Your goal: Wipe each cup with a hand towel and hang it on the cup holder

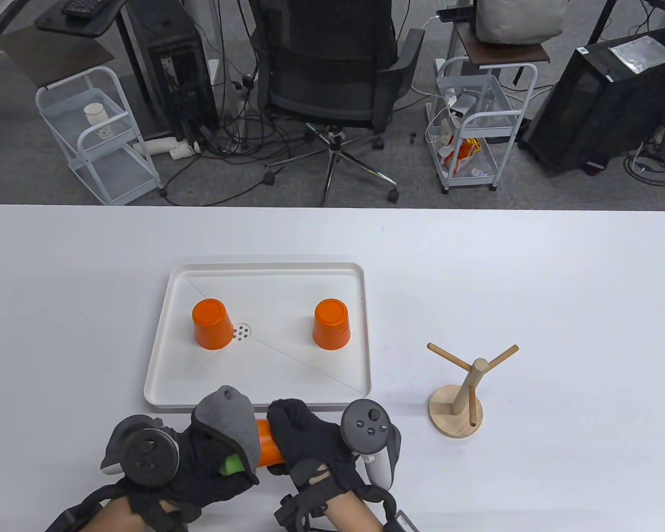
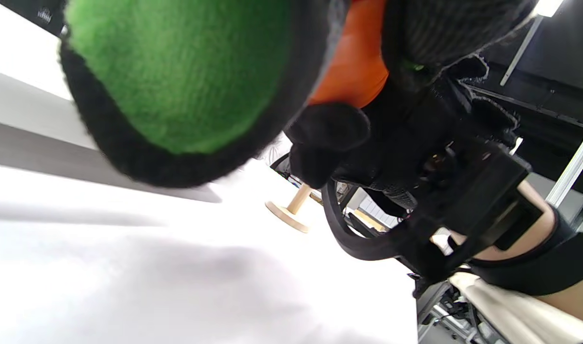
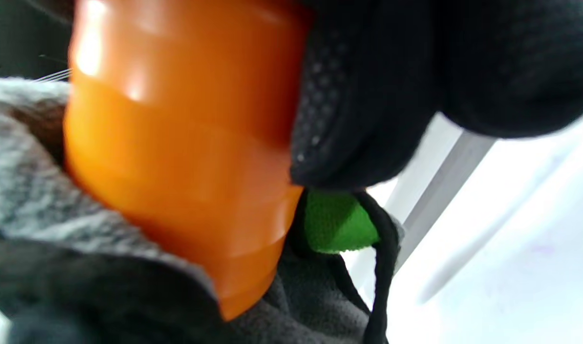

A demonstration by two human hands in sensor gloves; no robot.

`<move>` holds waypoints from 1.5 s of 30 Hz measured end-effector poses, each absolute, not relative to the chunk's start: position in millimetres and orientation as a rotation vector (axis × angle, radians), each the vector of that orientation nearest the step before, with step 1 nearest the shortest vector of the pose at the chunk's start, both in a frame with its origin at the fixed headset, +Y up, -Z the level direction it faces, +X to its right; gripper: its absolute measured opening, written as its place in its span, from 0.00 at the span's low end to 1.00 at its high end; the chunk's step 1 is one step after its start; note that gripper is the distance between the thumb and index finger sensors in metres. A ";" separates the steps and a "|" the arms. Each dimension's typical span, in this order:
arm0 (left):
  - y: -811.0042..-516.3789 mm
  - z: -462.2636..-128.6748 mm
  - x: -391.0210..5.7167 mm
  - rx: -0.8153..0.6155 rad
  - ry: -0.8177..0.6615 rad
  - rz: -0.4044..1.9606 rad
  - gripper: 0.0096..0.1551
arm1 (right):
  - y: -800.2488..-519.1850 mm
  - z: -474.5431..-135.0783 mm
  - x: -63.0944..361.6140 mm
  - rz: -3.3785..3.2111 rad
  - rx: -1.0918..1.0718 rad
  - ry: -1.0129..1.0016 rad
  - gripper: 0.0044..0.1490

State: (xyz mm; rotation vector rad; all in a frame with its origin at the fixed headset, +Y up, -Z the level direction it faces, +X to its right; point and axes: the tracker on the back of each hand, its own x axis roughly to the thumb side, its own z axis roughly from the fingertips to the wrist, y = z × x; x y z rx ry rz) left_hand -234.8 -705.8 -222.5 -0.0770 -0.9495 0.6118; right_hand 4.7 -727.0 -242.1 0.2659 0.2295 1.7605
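Just in front of the tray, both hands hold one orange cup lying on its side. My right hand grips one end of it. My left hand holds the grey hand towel with a green patch wrapped over the other end. The right wrist view shows the cup close up against the towel. Two more orange cups stand upside down in the white tray. The wooden cup holder stands to the right with bare pegs.
The white table extends around the tray. Behind its far edge are an office chair, two white wire carts and computer towers on the floor.
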 end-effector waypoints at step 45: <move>-722.9 -235.3 -247.6 -0.266 -0.871 0.986 0.51 | -712.4 -236.9 -5.2 1.816 0.551 0.108 0.46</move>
